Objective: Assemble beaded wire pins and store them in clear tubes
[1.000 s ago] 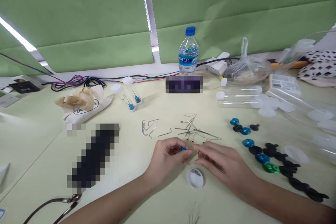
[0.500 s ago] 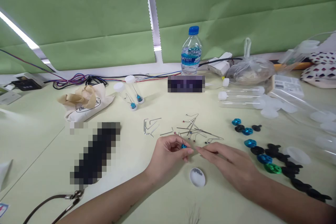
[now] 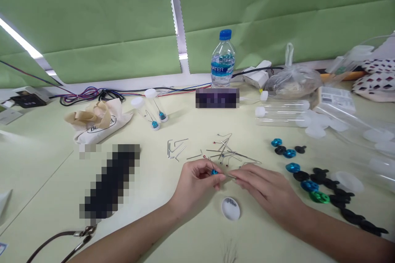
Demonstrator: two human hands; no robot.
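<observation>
My left hand [image 3: 200,178] pinches a small shiny blue metal piece [image 3: 214,171] between thumb and fingers, with a thin wire rising beside it. From the closed fingertips of my right hand [image 3: 267,185] a thin metal rod [image 3: 230,176], by its look a hex key, points left toward the blue piece. Whether its tip touches the piece is hidden by my fingers. Just below my hands lies a white round cap [image 3: 231,212] with tiny dark parts in it. Beyond them are scattered bent wires [image 3: 230,152] with small coloured beads, and several L-shaped hex keys [image 3: 175,148].
Blue, green and black pieces [image 3: 309,185] lie at right, near clear plastic tubes [image 3: 280,114]. Two capped tubes [image 3: 156,109] stand at back left beside a cloth pouch [image 3: 101,125]. A water bottle [image 3: 222,63] stands at the back. Fine wires [image 3: 228,251] lie at the front edge.
My right hand has shifted slightly left and its fingers have drawn together, with the thin rod now visible at their tips. My left hand keeps its hold on the blue piece.
</observation>
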